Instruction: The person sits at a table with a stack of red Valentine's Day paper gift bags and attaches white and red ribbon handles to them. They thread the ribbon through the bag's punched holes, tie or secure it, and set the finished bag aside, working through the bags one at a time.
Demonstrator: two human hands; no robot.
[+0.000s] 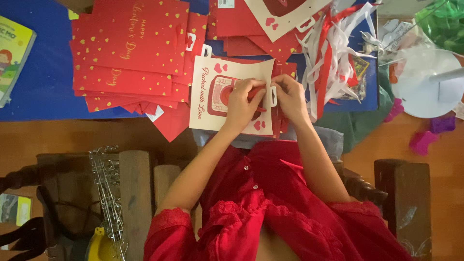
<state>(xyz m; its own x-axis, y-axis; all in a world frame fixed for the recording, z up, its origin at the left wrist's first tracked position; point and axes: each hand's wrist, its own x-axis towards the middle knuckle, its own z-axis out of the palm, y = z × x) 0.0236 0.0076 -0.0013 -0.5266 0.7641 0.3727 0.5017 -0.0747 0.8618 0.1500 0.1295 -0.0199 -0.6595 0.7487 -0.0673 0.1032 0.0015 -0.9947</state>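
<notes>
The person sits at the bench (43, 87), which is covered with a blue sheet, and works on a cream paper bag (212, 92) that lies flat just in front of the body. The bag has a red picture in its middle and small red hearts at its corners.

The left hand (244, 101) presses down on the middle of the bag, and its fingers are closed on a piece of red ribbon (256, 94). The right hand (290, 94) is at the right edge of the bag, beside the small white handle hole, and its fingers are pinched together there; I cannot tell exactly what is between them, because the fingers hide it. The two hands almost touch each other.

In my judgement, the step in hand is fitting the ribbon as a handle on this bag. The next move seems to need a fine pinch and a steady bag, since the hole is small and the ribbon is soft.

To the left and farther away lies a pile of red bags with gold hearts (128, 53). To the right, far side, there is a heap of red and white ribbons (333, 53). Farther right stands a white round base (420, 87).
</notes>
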